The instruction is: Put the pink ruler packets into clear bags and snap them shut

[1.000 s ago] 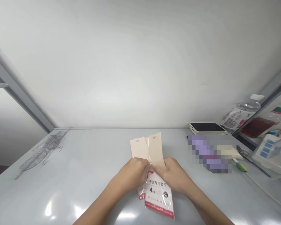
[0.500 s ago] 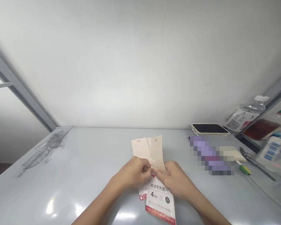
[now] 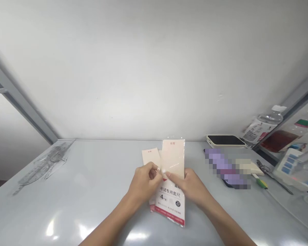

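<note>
A ruler-set packet (image 3: 173, 157) in a clear plastic sleeve has a cream upper part and a white lower part with black print and a red band. My right hand (image 3: 191, 186) is closed on its right edge, thumb across the front. My left hand (image 3: 146, 179) is closed in a pinch at the packet's left edge, where the sleeve glints; exactly what lies between the fingertips is too small to tell. A second, similar packet (image 3: 151, 157) is behind and to the left, partly covered by my left hand and the front packet.
At the left lies a clear bag of transparent rulers (image 3: 46, 164). On the right are a phone (image 3: 226, 140), a blurred purple item (image 3: 224, 167), a green-tipped cable (image 3: 261, 183), a bottle (image 3: 265, 124) and a clear plastic box (image 3: 295, 169). A wall rises behind the table (image 3: 100, 171).
The front packet has turned more upright and moved up, showing its cream part fully. My left hand has risen slightly, still pinching; my right thumb has shifted up along the packet.
</note>
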Action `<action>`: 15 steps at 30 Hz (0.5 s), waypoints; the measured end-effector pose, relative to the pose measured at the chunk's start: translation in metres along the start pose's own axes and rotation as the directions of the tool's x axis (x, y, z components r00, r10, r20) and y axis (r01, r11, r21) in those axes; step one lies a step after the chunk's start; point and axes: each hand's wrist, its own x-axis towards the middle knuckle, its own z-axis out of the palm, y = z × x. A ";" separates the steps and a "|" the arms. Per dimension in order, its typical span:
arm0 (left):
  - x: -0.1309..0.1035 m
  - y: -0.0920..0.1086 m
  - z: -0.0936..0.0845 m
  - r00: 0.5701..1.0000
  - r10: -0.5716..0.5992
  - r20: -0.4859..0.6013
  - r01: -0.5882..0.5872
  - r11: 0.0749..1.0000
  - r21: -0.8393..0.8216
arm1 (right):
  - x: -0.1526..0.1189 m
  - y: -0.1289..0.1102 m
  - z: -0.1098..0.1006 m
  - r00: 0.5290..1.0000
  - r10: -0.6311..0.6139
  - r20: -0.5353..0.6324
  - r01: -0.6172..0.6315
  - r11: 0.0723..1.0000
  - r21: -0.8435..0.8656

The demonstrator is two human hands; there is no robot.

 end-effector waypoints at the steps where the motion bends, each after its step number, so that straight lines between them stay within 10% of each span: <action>1: 0.003 -0.001 -0.003 0.999 -0.046 -0.013 0.045 0.996 -0.072 | 0.000 -0.002 -0.002 1.000 0.000 0.010 0.000 0.999 0.051; 6: 0.013 -0.008 -0.012 0.982 -0.172 -0.075 0.160 0.976 -0.146 | 0.001 -0.004 -0.007 0.998 -0.019 0.064 0.007 0.983 0.183; 10: 0.008 -0.007 -0.007 0.958 0.175 -0.227 -0.147 0.980 0.133 | 0.005 0.002 -0.005 0.996 -0.039 0.074 0.025 0.981 0.192; 15: -0.004 0.000 0.001 0.922 0.377 -0.086 -0.343 0.900 0.267 | 0.008 0.003 0.000 0.990 -0.136 0.034 0.128 0.976 0.176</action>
